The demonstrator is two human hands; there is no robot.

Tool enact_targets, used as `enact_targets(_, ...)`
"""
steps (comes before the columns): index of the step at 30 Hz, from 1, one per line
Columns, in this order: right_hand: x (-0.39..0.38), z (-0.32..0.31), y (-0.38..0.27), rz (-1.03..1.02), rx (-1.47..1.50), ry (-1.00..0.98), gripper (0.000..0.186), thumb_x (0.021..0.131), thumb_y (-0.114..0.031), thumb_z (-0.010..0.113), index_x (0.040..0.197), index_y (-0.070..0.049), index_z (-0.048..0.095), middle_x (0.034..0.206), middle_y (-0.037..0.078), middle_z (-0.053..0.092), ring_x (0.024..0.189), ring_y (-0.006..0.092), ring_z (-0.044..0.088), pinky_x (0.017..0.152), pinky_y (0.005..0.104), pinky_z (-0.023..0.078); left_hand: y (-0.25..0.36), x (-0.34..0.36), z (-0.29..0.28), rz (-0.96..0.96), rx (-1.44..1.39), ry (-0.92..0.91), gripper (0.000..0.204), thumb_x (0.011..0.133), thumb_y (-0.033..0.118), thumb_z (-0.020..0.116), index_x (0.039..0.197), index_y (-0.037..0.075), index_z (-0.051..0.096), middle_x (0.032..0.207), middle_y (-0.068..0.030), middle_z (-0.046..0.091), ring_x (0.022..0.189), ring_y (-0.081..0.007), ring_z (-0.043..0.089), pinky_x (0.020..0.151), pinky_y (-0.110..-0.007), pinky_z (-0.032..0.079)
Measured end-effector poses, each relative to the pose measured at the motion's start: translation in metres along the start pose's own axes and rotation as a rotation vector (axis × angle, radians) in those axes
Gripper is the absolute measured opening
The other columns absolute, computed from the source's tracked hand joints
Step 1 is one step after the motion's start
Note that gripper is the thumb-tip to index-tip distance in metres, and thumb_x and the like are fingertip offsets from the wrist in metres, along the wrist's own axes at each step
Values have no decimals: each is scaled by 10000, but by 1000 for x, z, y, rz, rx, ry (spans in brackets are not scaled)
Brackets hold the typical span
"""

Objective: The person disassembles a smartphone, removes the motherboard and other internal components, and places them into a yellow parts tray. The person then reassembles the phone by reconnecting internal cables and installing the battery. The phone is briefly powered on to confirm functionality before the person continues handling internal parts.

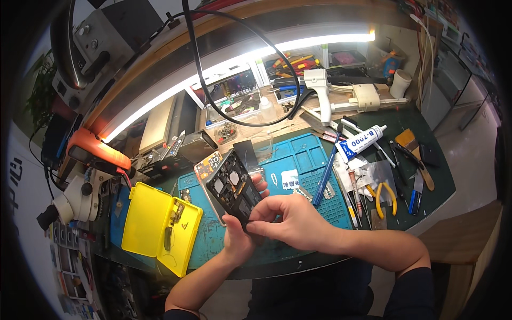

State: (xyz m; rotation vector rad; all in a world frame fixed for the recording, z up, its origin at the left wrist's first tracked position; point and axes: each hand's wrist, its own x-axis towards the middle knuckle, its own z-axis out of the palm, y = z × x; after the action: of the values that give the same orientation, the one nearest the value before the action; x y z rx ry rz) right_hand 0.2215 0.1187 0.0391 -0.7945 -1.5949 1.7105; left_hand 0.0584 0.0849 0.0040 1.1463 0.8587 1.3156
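Observation:
My left hand (238, 238) is wrapped round an opened black smartphone (234, 184), tilted above the mat, its inner parts and two pale round spots showing. My right hand (292, 221) pinches at the phone's lower right edge with thumb and forefinger; whether a small part sits between those fingertips is hidden. Behind the phone's left side is a flat panel (209, 162) with an orange and white end; whether it is joined to the phone I cannot tell. Left of my hands lies an open yellow plastic case (144, 221) with small phone parts (169, 237) in its right half.
Under my hands spreads a blue repair mat (213, 248). To the right lie a glue tube (361, 143), a blue pen-like tool (326, 178), yellow-handled pliers (385, 198) and a brush (413, 146). An orange multimeter (98, 149) stands left. A black cable loop (200, 80) hangs ahead.

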Motion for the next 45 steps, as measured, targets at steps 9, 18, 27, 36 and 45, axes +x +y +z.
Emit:
enact_targets(9, -1, 3, -2, -57, -44, 33, 166, 858, -129, 762, 931, 11, 710, 796, 73, 712, 721, 112, 678, 676, 263, 539, -1, 1, -1, 42, -23, 22, 1069, 844, 832, 411, 1521, 18, 263, 1427, -111, 463, 1301, -220, 495, 1110, -399, 403)
enact_targets(18, -2, -1, 0, -48, -26, -35, 167, 881, -174, 778, 935, -35, 704, 834, -4, 703, 770, 59, 636, 657, 224, 485, -1, 0, -4, 51, 144, -25, 1150, 800, 890, 363, 1547, 29, 217, 1475, -80, 391, 1363, -189, 401, 1150, -391, 328)
enact_targets(27, 1, -2, 3, -57, 78, -81, 151, 898, -180, 764, 930, -39, 718, 841, -26, 679, 755, 44, 593, 664, 215, 473, -3, 0, -3, 76, 104, -45, 1160, 805, 896, 333, 1552, 21, 191, 1512, -107, 360, 1401, -208, 370, 1170, -394, 295)
enact_targets(36, -1, 2, -3, -88, 7, -51, 133, 899, -149, 754, 909, -40, 678, 823, -14, 651, 716, 45, 568, 629, 227, 465, -3, 0, -4, 104, 111, -42, 1123, 831, 880, 303, 1547, 19, 213, 1518, -114, 371, 1401, -203, 378, 1165, -390, 299)
enact_targets(45, -1, 3, 1, -279, -172, -1, 133, 878, -103, 758, 924, -27, 658, 808, 19, 624, 746, 91, 625, 630, 245, 513, 1, -1, 5, 68, -11, 48, 1122, 799, 848, 469, 1519, 14, 259, 1444, -107, 429, 1312, -200, 452, 1101, -384, 381)
